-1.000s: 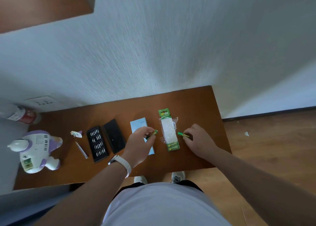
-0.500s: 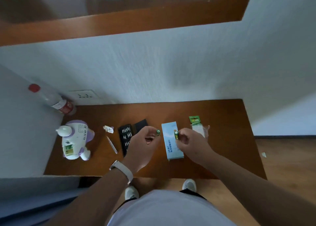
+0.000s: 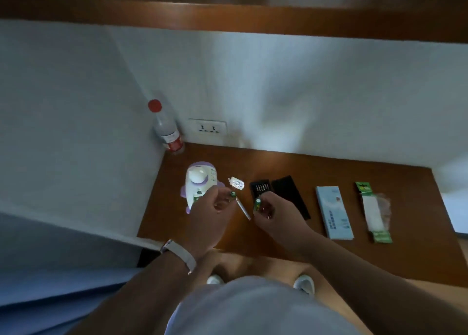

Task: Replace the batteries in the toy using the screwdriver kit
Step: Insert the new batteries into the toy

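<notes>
Closest in, both hands are up over the worktop (image 3: pixel 329 253), one green battery each. The left hand (image 3: pixel 207 213) pinches its battery (image 3: pixel 233 194) at the fingertips, just right of the toy. The right hand (image 3: pixel 276 215) has its fingers curled round the other battery (image 3: pixel 257 204), a bit further right of the toy. My guess is one per hand so both can go straight in without another trip to the pack.

The screwdriver (image 3: pixel 243 209) lies loose right of the toy, between the two hands, probably parked because no screw needs turning right now. The toy (image 3: pixel 200 185), white and purple, lies on the worktop. There's a green patch by the left knuckles, maybe the open battery bay, but it's too blurry to swear to.

A small white piece (image 3: pixel 236 183) just right of the toy looks like the cover, kept close for refitting. Further right of the toy:
- the open bit case (image 3: pixel 260 189)
- its black lid (image 3: pixel 291 195)
- a pale blue box (image 3: pixel 334 213)
- the battery pack (image 3: pixel 373 211)

Behind the toy are a bottle (image 3: pixel 166 129) and a wall socket (image 3: pixel 207 128).
</notes>
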`<state>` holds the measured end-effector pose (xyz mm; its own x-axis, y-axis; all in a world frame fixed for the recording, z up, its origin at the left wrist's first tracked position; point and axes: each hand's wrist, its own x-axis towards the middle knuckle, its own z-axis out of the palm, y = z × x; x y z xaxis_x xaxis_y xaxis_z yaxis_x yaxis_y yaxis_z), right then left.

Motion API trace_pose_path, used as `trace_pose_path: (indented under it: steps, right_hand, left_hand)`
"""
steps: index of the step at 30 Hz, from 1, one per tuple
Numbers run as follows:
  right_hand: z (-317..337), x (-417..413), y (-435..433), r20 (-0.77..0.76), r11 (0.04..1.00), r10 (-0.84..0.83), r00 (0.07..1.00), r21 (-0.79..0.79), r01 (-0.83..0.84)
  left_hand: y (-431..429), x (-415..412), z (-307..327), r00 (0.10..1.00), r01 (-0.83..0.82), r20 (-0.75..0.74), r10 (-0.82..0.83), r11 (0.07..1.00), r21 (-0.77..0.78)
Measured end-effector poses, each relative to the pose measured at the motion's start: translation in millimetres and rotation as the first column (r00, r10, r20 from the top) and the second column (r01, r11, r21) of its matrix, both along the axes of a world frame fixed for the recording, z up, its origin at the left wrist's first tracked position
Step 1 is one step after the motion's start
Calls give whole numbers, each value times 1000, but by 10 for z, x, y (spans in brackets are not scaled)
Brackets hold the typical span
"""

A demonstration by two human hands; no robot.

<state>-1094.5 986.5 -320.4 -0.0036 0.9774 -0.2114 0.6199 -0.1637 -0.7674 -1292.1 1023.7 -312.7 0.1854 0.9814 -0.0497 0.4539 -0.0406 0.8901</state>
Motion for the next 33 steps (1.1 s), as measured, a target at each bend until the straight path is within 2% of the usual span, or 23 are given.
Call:
trace_pose_path:
  steps: [6, 13, 24, 29, 33]
  right_hand:
    - [12, -665, 153, 26, 999, -43, 999, -15, 43]
    - [64, -1059, 208, 57, 1000, -25, 998, -5, 25]
    - [-115, -1206, 406, 138, 999, 18, 990, 39, -23]
    - [-182, -1192, 437, 108, 999, 43, 993, 14, -45]
    - [-211, -1191, 470, 103, 997, 62, 993, 39, -67]
  left_hand:
    - [141, -684, -35, 1000, 16, -5, -16, 1000, -9]
    - [169, -1048, -112, 999, 0, 34, 1, 1000, -27]
    - [158, -1002, -227, 1000, -12, 14, 13, 999, -48]
    - [198, -921, -242, 998, 14, -67, -12, 999, 31]
    - [215, -935, -328, 992, 36, -125, -32, 999, 32]
